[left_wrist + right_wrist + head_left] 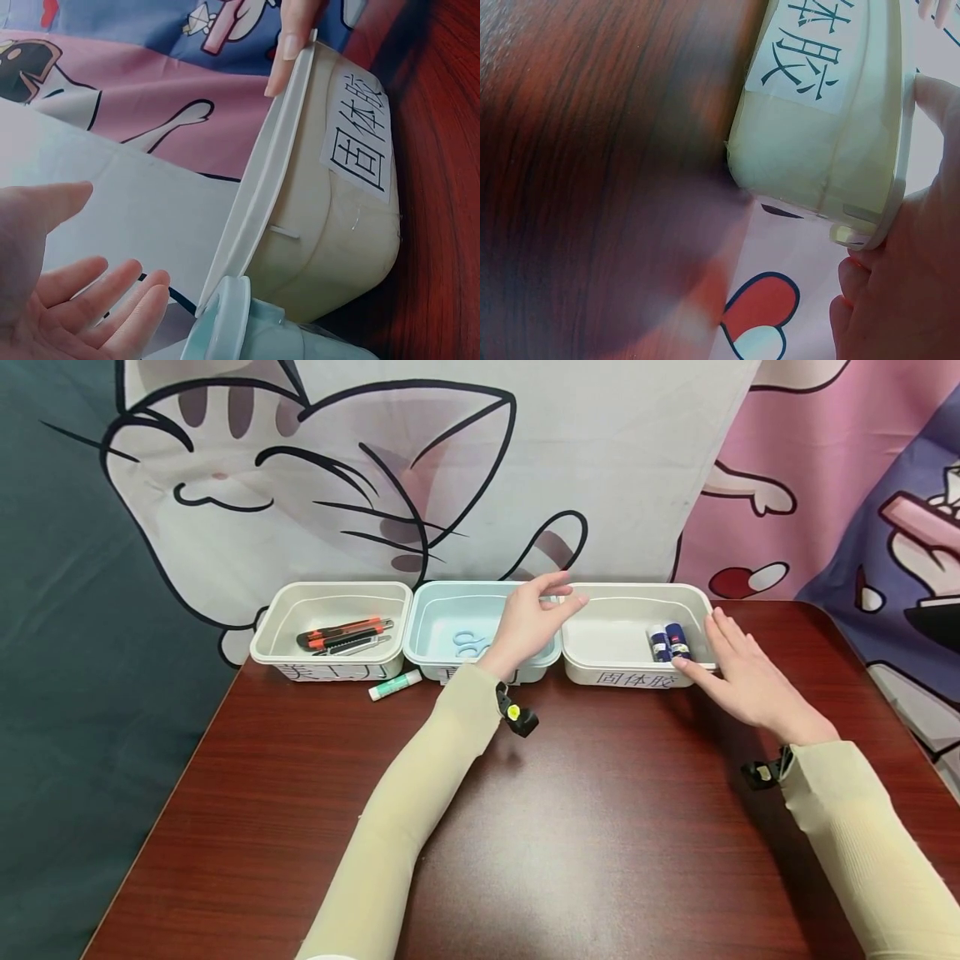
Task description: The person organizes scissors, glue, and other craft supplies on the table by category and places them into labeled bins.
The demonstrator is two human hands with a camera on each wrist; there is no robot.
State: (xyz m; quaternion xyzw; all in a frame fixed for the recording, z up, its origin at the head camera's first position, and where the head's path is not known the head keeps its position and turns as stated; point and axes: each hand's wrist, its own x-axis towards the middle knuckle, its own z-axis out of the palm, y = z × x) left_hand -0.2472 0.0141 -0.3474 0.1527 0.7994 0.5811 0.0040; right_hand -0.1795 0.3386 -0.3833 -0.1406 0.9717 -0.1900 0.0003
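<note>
Head view: left hand (534,618) hovers open above the bins, right hand (738,672) open, steadying the white bin (622,675); best keep it braced, glue sticks (669,642) upright.

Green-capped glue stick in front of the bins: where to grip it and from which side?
The glue stick lies flat on the table, apart from the left bin, long axis roughly left to right. Probably best: come from above, grip across the white barrel near its middle, fingers on front and back sides. The left hand is nearer.
</note>
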